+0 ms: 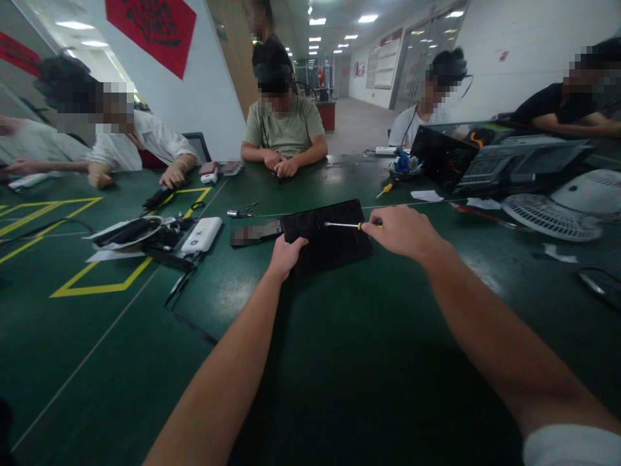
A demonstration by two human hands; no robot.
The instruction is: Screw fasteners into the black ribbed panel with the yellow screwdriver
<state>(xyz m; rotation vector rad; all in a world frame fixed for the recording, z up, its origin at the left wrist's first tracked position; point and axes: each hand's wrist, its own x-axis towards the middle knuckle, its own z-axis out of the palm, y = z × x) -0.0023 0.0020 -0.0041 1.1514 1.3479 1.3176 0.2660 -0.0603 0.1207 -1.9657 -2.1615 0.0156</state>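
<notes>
A flat black rectangular panel (334, 243) lies tilted up off the green table in front of me. My left hand (286, 254) grips its left edge, thumb on top and the other fingers hidden beneath. In my right hand (405, 230) is a screwdriver (344, 224) with a thin metal shaft and a yellow-and-black handle. The shaft points left over the panel's face, its tip near the middle; whether the tip touches the surface I cannot tell. Just beyond the left hand rests a dark flat device (255, 233), partly blurred out.
On the green table (388, 362), a white power bank (202, 235) and a cluttered dish (129, 233) stand left. Small metal parts (242, 212) lie behind the panel. At right are a white fan (553, 207), a computer case (524, 165) and another screwdriver (385, 189). Several people sit around.
</notes>
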